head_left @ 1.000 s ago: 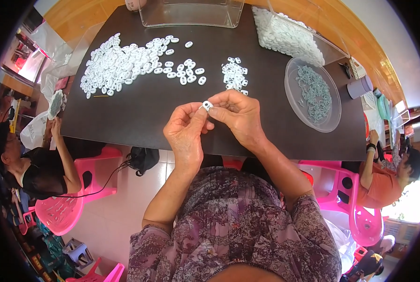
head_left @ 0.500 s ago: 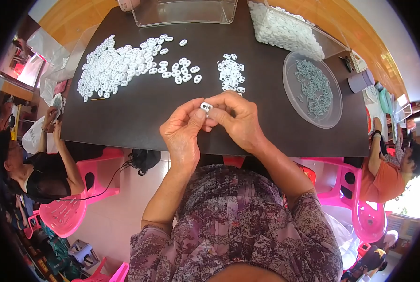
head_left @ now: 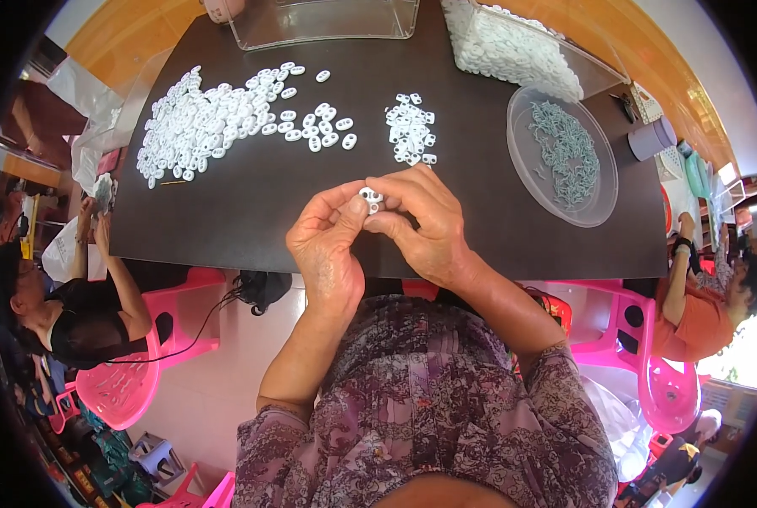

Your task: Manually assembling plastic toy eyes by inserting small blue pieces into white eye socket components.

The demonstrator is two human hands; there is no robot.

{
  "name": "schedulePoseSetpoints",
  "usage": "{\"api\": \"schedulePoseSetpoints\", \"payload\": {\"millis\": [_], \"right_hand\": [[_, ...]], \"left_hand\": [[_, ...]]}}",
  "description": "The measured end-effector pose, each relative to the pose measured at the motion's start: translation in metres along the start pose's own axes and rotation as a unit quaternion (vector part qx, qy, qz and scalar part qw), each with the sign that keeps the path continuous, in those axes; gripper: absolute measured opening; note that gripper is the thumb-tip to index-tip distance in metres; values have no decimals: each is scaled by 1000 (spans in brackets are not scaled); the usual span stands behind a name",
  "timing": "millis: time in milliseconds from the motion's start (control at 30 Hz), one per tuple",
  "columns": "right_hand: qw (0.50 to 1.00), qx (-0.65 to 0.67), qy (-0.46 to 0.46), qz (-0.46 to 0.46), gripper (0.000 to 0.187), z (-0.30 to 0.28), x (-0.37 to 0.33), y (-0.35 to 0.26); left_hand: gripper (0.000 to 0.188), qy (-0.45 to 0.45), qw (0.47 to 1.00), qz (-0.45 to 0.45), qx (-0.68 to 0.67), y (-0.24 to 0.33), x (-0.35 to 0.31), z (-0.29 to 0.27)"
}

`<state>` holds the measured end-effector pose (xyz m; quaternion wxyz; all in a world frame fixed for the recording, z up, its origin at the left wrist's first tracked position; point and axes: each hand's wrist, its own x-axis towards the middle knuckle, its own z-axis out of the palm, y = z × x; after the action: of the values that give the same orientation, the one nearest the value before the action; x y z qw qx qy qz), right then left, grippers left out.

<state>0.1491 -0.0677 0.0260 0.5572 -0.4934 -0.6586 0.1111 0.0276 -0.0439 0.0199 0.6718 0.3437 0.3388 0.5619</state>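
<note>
In front of me, my left hand (head_left: 328, 250) pinches a small white two-holed plastic piece (head_left: 370, 194) between thumb and forefinger. My right hand (head_left: 429, 227) closes in from the other side, its forefinger at the piece's upper edge and its thumb just below. A second small white part with holes shows against the lower side of the piece. Beyond my hands lies a small heap of squarish white parts (head_left: 410, 131). To the left spreads a large pile of oval two-holed white pieces (head_left: 205, 123), with several strays on its right side.
A round clear tray (head_left: 521, 161) of small grey-green parts stands at right. Behind it, a clear bin (head_left: 603, 78) spills white pieces. Another clear box (head_left: 323, 41) stands at the far edge, and a lilac cup (head_left: 649, 141) at far right. People sit on pink chairs either side.
My right thumb has drawn down and back from the piece, uncovering its lower part. My left hand keeps its pinch. The whole view has shifted slightly.
</note>
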Motion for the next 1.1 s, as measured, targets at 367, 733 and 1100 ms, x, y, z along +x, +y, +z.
{"api": "schedulePoseSetpoints", "payload": {"millis": [367, 733, 1100], "right_hand": [[999, 5, 40, 3, 35, 4, -6, -1], [999, 26, 20, 6, 31, 2, -7, -2], [999, 40, 33, -12, 31, 8, -10, -5]], "left_hand": [[21, 18, 1000, 17, -8, 3, -12, 4], [21, -45, 998, 48, 8, 2, -10, -2], [21, -42, 992, 116, -10, -11, -12, -8]]}}
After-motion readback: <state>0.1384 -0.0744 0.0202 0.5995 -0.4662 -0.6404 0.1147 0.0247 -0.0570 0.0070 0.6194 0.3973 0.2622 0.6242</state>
